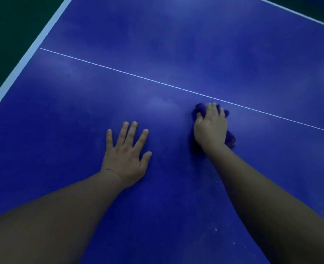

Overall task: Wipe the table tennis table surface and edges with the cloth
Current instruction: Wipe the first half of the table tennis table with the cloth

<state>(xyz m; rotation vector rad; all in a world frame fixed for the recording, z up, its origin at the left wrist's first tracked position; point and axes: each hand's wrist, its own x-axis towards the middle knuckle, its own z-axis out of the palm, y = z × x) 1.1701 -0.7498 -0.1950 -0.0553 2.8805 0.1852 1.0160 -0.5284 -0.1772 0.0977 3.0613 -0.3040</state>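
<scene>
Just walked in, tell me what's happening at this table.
A person is wiping a blue table tennis table. The right hand presses a bunched purple cloth onto the surface, just on the near side of the thin white centre line. The left hand lies flat on the table with fingers spread, holding nothing. A few pale specks show on the surface nearer the person, by the right forearm. The white edge stripe runs along the table's left side.

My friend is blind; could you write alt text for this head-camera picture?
A person's right hand presses a bunched purple cloth onto a blue table tennis table, near its thin white centre line. The left hand rests flat, fingers spread.
</scene>
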